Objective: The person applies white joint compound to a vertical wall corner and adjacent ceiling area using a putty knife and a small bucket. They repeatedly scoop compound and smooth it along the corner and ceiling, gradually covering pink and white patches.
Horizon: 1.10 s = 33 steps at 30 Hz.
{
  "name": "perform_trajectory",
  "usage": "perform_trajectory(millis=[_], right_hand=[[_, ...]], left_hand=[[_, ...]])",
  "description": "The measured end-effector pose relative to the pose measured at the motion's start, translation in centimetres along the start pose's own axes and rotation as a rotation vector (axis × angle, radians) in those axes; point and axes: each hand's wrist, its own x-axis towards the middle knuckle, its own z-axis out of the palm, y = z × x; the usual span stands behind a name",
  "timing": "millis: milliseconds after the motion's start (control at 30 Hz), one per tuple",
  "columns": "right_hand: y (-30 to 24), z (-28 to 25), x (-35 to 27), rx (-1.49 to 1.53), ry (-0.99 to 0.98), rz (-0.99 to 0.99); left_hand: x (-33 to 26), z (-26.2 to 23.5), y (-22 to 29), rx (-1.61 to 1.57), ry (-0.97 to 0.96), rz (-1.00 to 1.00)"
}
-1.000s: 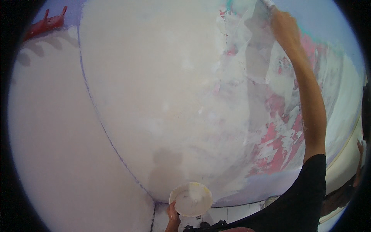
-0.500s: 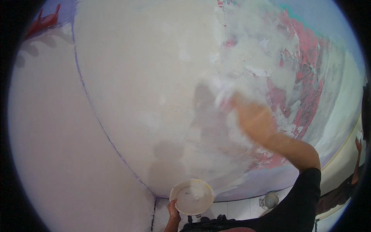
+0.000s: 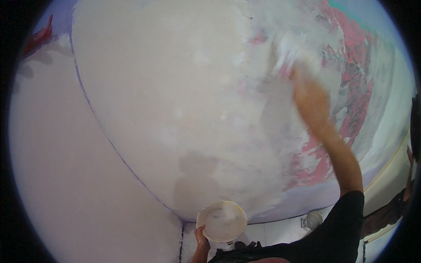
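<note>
here, the right hand (image 3: 310, 101) is raised against the wall (image 3: 175, 109), blurred; whether its fingers are closed on anything cannot be told. a pale blurred tool (image 3: 289, 50) shows just above the hand, touching the wall. patches of red paint (image 3: 351, 114) lie beside the hand on its right; smooth white plaster spreads to its left. low down, the left hand (image 3: 201, 241) grips from beneath a round white bowl (image 3: 222, 221). a small white bucket (image 3: 313, 219) stands on the floor, well right of the bowl.
</note>
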Motion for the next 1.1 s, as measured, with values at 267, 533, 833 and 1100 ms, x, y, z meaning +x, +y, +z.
perform_trajectory(millis=[267, 533, 833, 1100], right_hand=[[-3.7, -2.2, -9.8, 0.346, -0.013, -0.201], [9.8, 6.9, -1.0, 0.041, 0.243, 0.226], [13.9, 11.0, -7.9, 0.138, -0.279, 0.397], [18.9, 5.7, -23.7, 0.185, -0.511, 0.682]], left_hand=[[2.0, 0.7, 0.6, 0.014, 0.007, -0.027], [4.9, 5.6, -0.4, -0.011, 0.052, -0.010], [4.4, 10.3, -4.5, 0.039, 0.023, -0.027], [1.4, 6.7, -5.2, 0.068, -0.047, -0.010]])
